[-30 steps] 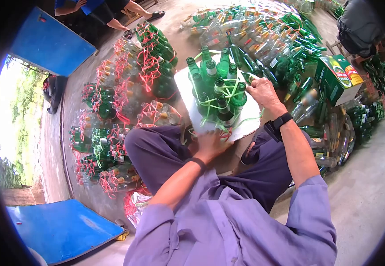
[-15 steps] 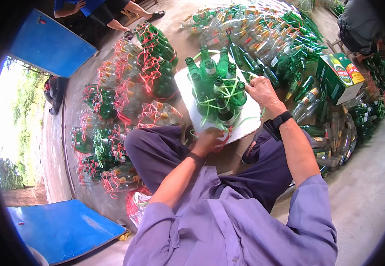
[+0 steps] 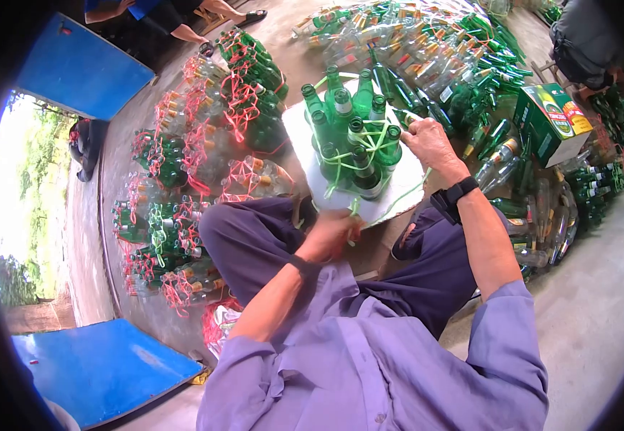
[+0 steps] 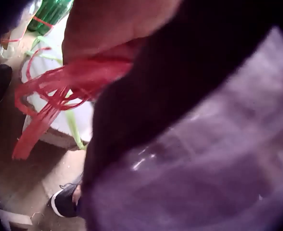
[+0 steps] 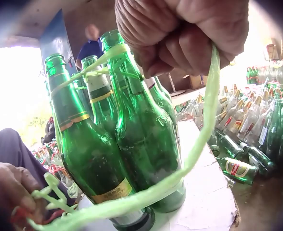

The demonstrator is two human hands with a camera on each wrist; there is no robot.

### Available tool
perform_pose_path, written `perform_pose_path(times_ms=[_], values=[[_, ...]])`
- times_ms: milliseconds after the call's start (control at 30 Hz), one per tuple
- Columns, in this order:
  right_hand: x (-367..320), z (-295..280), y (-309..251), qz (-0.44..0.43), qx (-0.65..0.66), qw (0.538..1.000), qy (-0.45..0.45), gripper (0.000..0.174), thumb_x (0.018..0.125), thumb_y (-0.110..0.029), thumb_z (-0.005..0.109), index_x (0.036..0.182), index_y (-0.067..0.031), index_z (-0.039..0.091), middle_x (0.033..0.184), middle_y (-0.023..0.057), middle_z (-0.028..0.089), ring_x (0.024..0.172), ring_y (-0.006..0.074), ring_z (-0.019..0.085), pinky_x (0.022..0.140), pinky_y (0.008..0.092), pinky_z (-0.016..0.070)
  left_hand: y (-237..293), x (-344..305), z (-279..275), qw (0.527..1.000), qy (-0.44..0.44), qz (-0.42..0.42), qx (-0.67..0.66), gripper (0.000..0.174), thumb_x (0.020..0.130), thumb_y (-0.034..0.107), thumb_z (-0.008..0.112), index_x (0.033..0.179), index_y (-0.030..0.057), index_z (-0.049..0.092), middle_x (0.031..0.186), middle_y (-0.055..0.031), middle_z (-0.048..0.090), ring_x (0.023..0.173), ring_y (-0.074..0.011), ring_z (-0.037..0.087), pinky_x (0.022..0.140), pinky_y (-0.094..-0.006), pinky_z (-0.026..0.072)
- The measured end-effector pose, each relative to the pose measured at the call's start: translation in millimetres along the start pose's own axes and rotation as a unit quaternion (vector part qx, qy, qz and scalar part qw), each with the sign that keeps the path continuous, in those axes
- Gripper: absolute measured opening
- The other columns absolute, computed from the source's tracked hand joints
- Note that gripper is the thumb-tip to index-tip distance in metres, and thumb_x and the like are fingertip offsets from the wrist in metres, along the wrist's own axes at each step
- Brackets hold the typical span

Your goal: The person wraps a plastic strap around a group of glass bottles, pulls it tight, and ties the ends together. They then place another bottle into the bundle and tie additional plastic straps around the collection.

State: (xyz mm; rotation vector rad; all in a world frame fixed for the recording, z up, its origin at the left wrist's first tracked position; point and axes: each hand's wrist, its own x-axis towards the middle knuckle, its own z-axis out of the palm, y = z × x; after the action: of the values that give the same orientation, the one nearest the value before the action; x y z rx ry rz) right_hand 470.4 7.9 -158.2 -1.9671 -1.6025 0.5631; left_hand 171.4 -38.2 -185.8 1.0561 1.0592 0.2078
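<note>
A cluster of green glass bottles (image 3: 344, 108) stands upright on a white board (image 3: 398, 190), its necks laced together with light green plastic cord (image 3: 380, 147). My right hand (image 3: 430, 142), fingers curled at the right side of the necks, grips a strand of that cord; in the right wrist view the strand (image 5: 209, 106) drops from the fist and sweeps low past the bottles. Near the board's front edge, my left hand (image 3: 332, 233) pinches a looped part of the green cord (image 5: 50, 192). Red plastic strips (image 4: 60, 91) hang at the left hand in the left wrist view.
Bundles of bottles tied with red cord (image 3: 204, 122) stand on the left. Loose bottles (image 3: 412, 50) lie heaped behind and to the right, beside a green beer carton (image 3: 552, 126). Blue panels (image 3: 104, 373) are at the far left. Two other people are partly visible.
The left hand has shifted slightly left and toward the body, and green cord now shows at its fingers where red strips showed before. The right hand stays by the necks with its strand.
</note>
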Motion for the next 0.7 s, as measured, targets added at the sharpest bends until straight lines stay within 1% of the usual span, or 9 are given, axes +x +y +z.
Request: perform_pose_path(times_ms=[133, 233, 267, 333, 367, 433, 533, 600, 700], values=[[-3, -3, -4, -0.002, 0.002, 1.0, 0.008, 0.034, 0.084, -0.029, 0.068, 0.081, 0.0053, 0.071, 0.076, 0.0268, 0.064, 0.073, 0.0407, 0.065, 0.073, 0.0455, 0.0522, 14, -32, -34, 0.998, 0.006, 0.049, -0.027, 0.02, 0.093, 0.022, 0.066, 0.094, 0.0022, 0.071, 0.079, -0.0025, 0.068, 0.056, -0.0091, 0.06, 0.052, -0.0225, 0.0483], [-3, 0, -1, -0.019, 0.006, 1.0, 0.015, 0.033, 0.084, -0.027, 0.066, 0.08, 0.0056, 0.07, 0.077, 0.0264, 0.064, 0.076, 0.041, 0.064, 0.073, 0.0464, 0.0517, 55, -80, -44, 0.987, 0.006, 0.128, -0.1, 0.027, 0.097, 0.024, 0.065, 0.109, 0.0015, 0.07, 0.094, -0.0021, 0.073, 0.078, -0.0064, 0.064, 0.068, -0.0225, 0.0514], [-3, 1, -1, -0.012, 0.014, 1.0, 0.015, 0.034, 0.084, -0.027, 0.066, 0.079, 0.0059, 0.069, 0.079, 0.0266, 0.064, 0.078, 0.0409, 0.064, 0.074, 0.0463, 0.0515, 47, -81, -55, 0.982, 0.065, 0.167, -0.055, 0.024, 0.099, 0.022, 0.063, 0.11, 0.0012, 0.068, 0.097, -0.0041, 0.073, 0.08, -0.0101, 0.067, 0.07, -0.024, 0.0538], [0, 7, 4, -0.018, 0.007, 0.999, 0.03, 0.034, 0.083, -0.027, 0.065, 0.077, 0.0066, 0.068, 0.078, 0.0269, 0.064, 0.078, 0.0419, 0.064, 0.074, 0.0465, 0.0512, 34, -80, -80, 0.975, 0.07, 0.188, -0.098, 0.021, 0.1, 0.019, 0.06, 0.111, 0.0013, 0.065, 0.097, -0.0074, 0.073, 0.082, -0.0181, 0.071, 0.072, -0.0287, 0.0581], [1, 9, 7, -0.037, -0.001, 0.998, 0.043, 0.036, 0.084, -0.028, 0.065, 0.075, 0.0075, 0.067, 0.077, 0.0275, 0.063, 0.077, 0.0427, 0.063, 0.073, 0.047, 0.0511, 32, -84, -86, 0.974, 0.076, 0.19, -0.097, 0.021, 0.1, 0.019, 0.06, 0.111, 0.0013, 0.065, 0.097, -0.0074, 0.073, 0.082, -0.0181, 0.071, 0.072, -0.0287, 0.0581], [1, 7, 4, -0.031, 0.005, 0.999, 0.039, 0.037, 0.084, -0.028, 0.066, 0.075, 0.0078, 0.066, 0.076, 0.0278, 0.062, 0.076, 0.0429, 0.063, 0.073, 0.0473, 0.0508, 47, -97, -86, 0.933, 0.022, 0.23, -0.276, 0.018, 0.101, 0.017, 0.057, 0.111, 0.0027, 0.061, 0.097, -0.0112, 0.072, 0.083, -0.0267, 0.073, 0.07, -0.0358, 0.0616], [-3, 3, 0, -0.03, 0.007, 0.999, 0.037, 0.036, 0.085, -0.026, 0.066, 0.073, 0.0087, 0.065, 0.074, 0.0285, 0.061, 0.073, 0.0429, 0.062, 0.071, 0.0476, 0.0501, 35, -92, -111, 0.913, 0.089, 0.271, -0.291, 0.016, 0.101, 0.017, 0.057, 0.11, 0.0049, 0.06, 0.096, -0.0127, 0.071, 0.082, -0.0293, 0.073, 0.067, -0.0393, 0.0624], [-4, 3, 0, -0.02, 0.013, 0.999, 0.036, 0.035, 0.085, -0.024, 0.066, 0.073, 0.0088, 0.064, 0.073, 0.0286, 0.06, 0.07, 0.0429, 0.061, 0.07, 0.0475, 0.0496, 32, -93, -121, 0.916, 0.081, 0.275, -0.279, 0.013, 0.101, 0.016, 0.056, 0.109, 0.0067, 0.06, 0.101, -0.0132, 0.071, 0.084, -0.0293, 0.072, 0.067, -0.0398, 0.0624], [-3, 6, 2, -0.026, 0.017, 0.999, 0.043, 0.035, 0.085, -0.023, 0.065, 0.072, 0.0087, 0.063, 0.072, 0.0287, 0.06, 0.068, 0.0425, 0.061, 0.068, 0.0474, 0.0493, 30, -96, -129, 0.885, 0.101, 0.327, -0.316, 0.011, 0.102, 0.017, 0.055, 0.108, 0.0095, 0.061, 0.11, -0.0125, 0.069, 0.097, -0.0306, 0.07, 0.082, -0.0459, 0.0599]])
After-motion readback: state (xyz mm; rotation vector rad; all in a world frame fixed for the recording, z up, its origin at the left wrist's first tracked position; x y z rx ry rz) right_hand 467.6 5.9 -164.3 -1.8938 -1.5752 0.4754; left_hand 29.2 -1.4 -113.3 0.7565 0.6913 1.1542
